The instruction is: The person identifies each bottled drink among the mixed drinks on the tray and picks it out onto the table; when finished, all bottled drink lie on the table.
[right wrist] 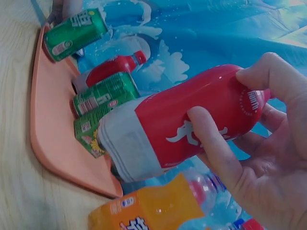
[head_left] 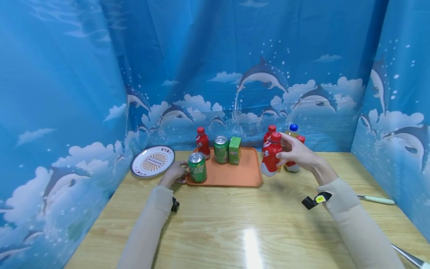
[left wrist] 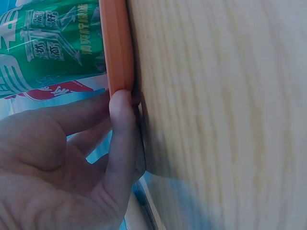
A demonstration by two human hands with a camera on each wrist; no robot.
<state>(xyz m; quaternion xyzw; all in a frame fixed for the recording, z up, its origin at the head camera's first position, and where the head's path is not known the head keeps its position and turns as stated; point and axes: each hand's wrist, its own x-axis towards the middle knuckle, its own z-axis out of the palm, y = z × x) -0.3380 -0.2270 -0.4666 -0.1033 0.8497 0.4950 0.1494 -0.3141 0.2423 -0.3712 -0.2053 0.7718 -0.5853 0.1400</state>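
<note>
My right hand (head_left: 299, 151) grips a red and white bottle (head_left: 270, 156) round its upper part. In the right wrist view that bottle (right wrist: 192, 120) is tilted, with thumb and fingers on its red sleeve, beside the tray's right end. My left hand (head_left: 175, 173) pinches the left edge of an orange tray (head_left: 231, 177), its fingertips at the rim (left wrist: 117, 52). Standing on the tray are a green can (head_left: 197, 171) near the left hand, a second green can (head_left: 221, 152), a green carton (head_left: 234, 153) and another red bottle (head_left: 203, 142).
Behind the right hand stand more red bottles (head_left: 293, 166) and a blue-capped bottle (head_left: 293, 128), partly hidden. An orange soda bottle (right wrist: 163, 201) shows in the right wrist view. A plate (head_left: 137, 166) leans at the left. A pale green handle (head_left: 379, 200) lies at the right.
</note>
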